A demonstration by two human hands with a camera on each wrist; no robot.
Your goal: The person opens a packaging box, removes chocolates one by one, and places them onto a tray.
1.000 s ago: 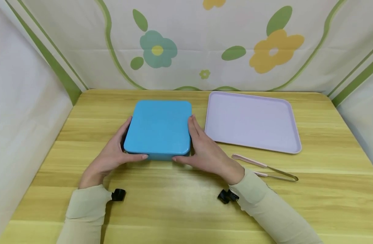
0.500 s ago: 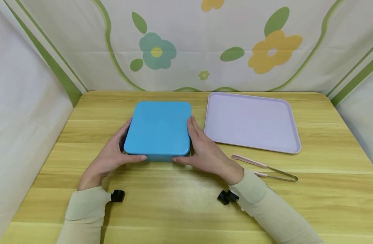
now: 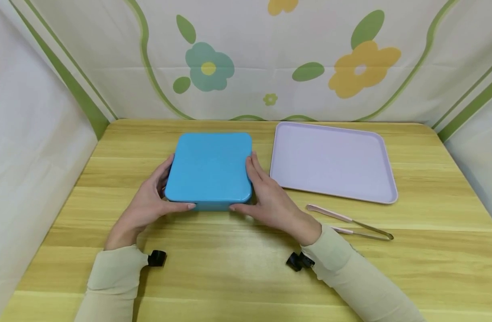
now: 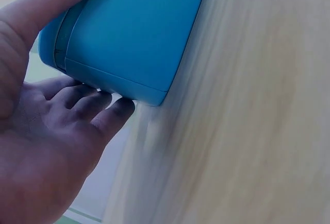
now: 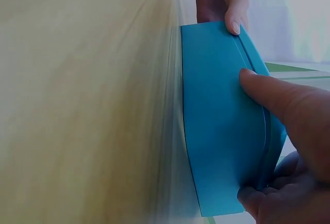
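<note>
A blue square box with rounded corners and a closed lid (image 3: 209, 165) sits on the wooden table, left of the middle. My left hand (image 3: 149, 201) holds its left side, thumb along the front face and fingers round the side. From the right, my right hand (image 3: 271, 203) grips the box, its thumb on the front and its fingers along the right side. The right wrist view shows a seam between lid and base (image 5: 216, 105), with both thumbs near it. In the left wrist view, fingertips (image 4: 121, 108) touch the side of the box (image 4: 134, 33). What the box contains is hidden.
A pale purple rectangular tray (image 3: 334, 161) lies to the right of the box. Pink-handled metal tongs (image 3: 370, 228) lie in front of it, partly behind the right wrist. A flower-printed cloth (image 3: 250, 58) hangs along the table's back edge.
</note>
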